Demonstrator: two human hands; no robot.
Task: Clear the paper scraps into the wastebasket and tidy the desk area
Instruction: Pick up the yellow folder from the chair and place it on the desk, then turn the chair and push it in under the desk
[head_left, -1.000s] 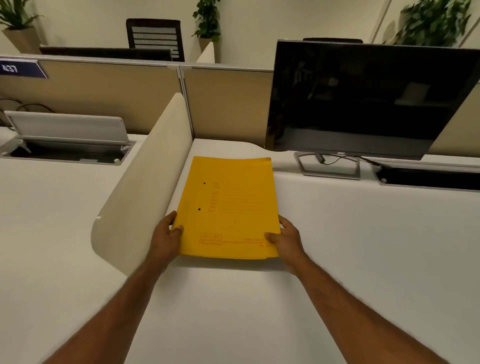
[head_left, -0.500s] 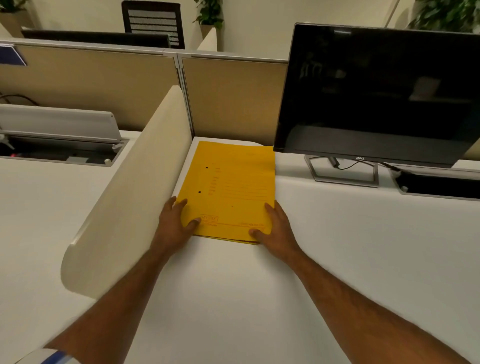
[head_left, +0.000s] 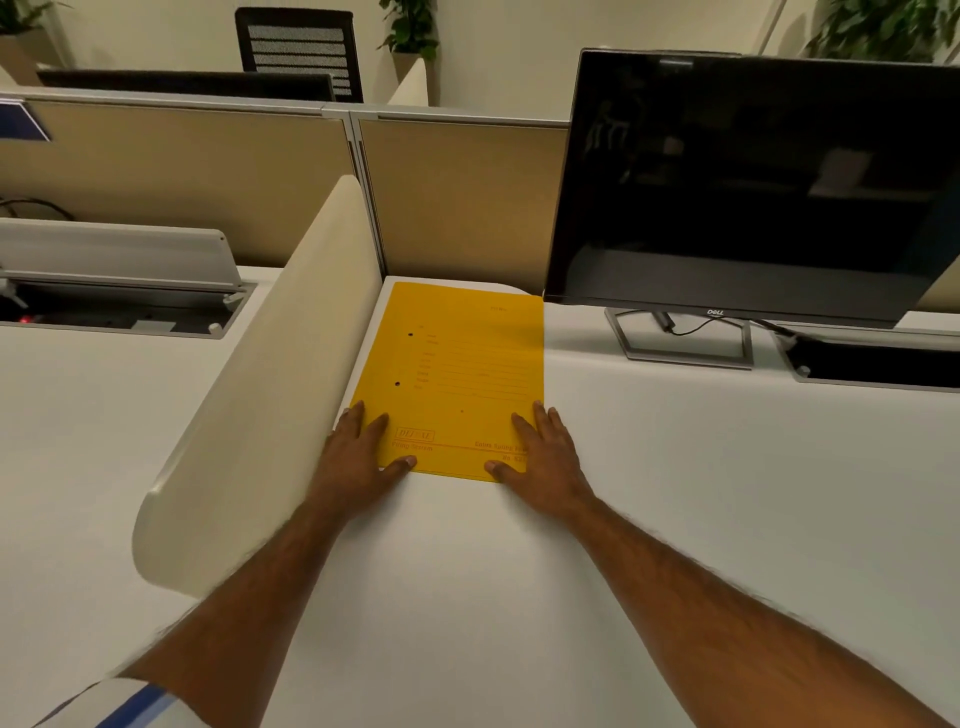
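A yellow file folder (head_left: 462, 364) lies flat on the white desk (head_left: 675, 519), in the back corner beside the cream side divider (head_left: 270, 395). My left hand (head_left: 358, 457) rests flat on the folder's near left corner, fingers spread. On the near right corner my right hand (head_left: 545, 457) lies flat too, fingers apart. Neither hand grips the folder. No paper scraps and no wastebasket are in view.
A black monitor (head_left: 753, 182) on a metal stand (head_left: 685, 343) stands at the back right, close to the folder's right edge. Open cable trays (head_left: 872, 364) sit in both desks. Beige partition panels (head_left: 457, 202) close the back. A neighbouring desk (head_left: 78, 415) lies left.
Both hands slid the folder away from me into the corner by the divider and partition. The grip on its near edge changed to flat palms on top.
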